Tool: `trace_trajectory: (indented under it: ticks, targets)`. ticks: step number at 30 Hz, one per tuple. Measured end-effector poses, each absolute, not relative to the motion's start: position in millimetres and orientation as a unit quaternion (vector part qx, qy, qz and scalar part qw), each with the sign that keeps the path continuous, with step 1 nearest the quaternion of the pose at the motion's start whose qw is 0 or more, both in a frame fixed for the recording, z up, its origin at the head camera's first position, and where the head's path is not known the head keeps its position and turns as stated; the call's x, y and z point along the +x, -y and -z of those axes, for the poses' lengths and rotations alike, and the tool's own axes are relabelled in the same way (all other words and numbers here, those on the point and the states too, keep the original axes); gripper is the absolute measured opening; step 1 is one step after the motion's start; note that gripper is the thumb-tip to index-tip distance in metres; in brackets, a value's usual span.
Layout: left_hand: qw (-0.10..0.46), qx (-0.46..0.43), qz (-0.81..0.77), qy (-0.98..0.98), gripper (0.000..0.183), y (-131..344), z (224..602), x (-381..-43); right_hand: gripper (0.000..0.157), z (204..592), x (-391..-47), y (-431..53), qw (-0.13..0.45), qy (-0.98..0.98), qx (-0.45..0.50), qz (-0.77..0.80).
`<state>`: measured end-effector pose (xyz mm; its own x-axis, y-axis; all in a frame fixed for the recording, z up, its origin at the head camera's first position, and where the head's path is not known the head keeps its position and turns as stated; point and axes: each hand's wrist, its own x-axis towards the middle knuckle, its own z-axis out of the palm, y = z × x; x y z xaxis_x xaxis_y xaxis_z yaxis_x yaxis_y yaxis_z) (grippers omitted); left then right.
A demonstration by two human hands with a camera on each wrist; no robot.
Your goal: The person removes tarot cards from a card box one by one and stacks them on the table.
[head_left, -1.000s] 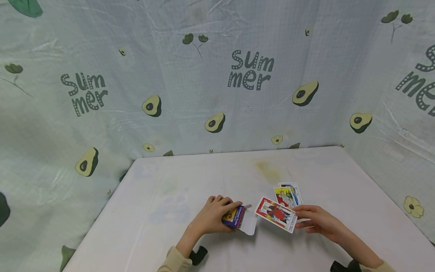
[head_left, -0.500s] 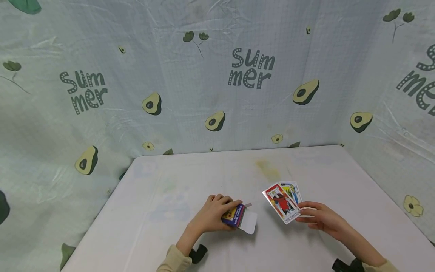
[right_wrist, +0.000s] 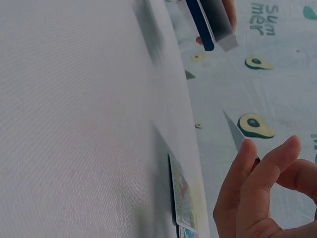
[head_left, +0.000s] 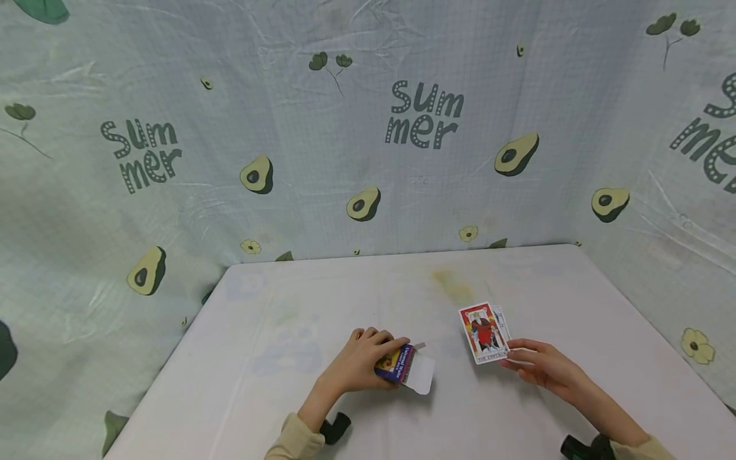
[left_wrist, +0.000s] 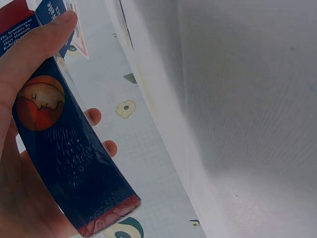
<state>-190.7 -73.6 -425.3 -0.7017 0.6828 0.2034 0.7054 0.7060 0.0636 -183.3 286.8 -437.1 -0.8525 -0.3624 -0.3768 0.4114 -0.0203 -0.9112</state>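
My left hand [head_left: 363, 364] grips a blue tarot card box [head_left: 397, 364], thumb and fingers on opposite sides. Its white end flap [head_left: 421, 374] stands unfolded toward the right. In the left wrist view, the box's dark blue side [left_wrist: 69, 163] has a round orange face picture. My right hand [head_left: 543, 367] pinches a red-bordered tarot card [head_left: 483, 332] by its lower corner. That card appears nearly edge-on in the right wrist view, raised off the table. Beneath it in the head view lie other tarot cards [right_wrist: 183, 198] on the table, mostly hidden by the held one.
A white cloth covers the table [head_left: 322, 306], with a faint yellow stain toward the back. Behind and beside it hangs a pale curtain [head_left: 310, 128] printed with avocados and "summer". Dark wrist-worn devices [head_left: 336, 428] sit on both wrists.
The right hand has turned the red-bordered card from a slanted pose to nearly upright and shifted it up over the cards on the table. The left hand and the box have stayed put.
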Motion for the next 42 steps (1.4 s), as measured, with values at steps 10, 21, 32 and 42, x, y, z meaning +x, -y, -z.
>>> trace_trajectory:
  ticks: [10,21,32,42]
  targets:
    - [0.083,-0.380,0.064,0.919,0.077,72.6,423.8,-190.7,0.056,439.0,-188.5,-286.2,0.241,-0.653,0.068,0.715]
    - [0.086,-0.385,0.067,0.917,0.076,71.1,424.3,-190.5,0.041,445.9,-196.9,-290.5,0.224,-0.656,0.069,0.717]
    - [0.083,-0.384,0.065,0.917,0.076,70.1,424.2,-190.1,0.044,452.3,-199.9,-292.7,0.196,-0.689,0.075,0.694]
    - [0.077,-0.382,0.070,0.918,0.076,69.5,423.9,-188.9,0.042,453.7,-201.6,-294.5,0.187,-0.733,0.054,0.652]
